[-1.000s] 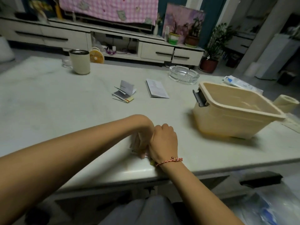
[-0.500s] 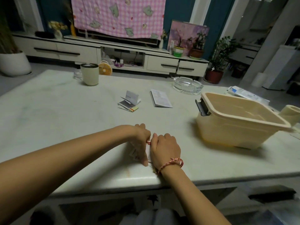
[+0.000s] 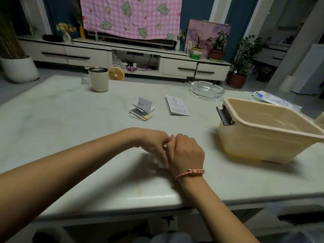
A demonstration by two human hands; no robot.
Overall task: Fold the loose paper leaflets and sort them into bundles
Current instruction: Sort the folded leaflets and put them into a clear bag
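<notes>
At centre frame, our left hand [image 3: 154, 146] and right hand [image 3: 188, 153] pinch a small white paper leaflet [image 3: 164, 146]; light, limp and easily creased, we'd hold its edges.

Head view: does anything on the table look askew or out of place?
The small bundle mid-table: its top leaflet stands up half open instead of lying flat. The single leaflet beside it lies flat.

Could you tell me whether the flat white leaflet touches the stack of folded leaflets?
Apart: head view shows bare tabletop between the flat white leaflet and the stack.
</notes>
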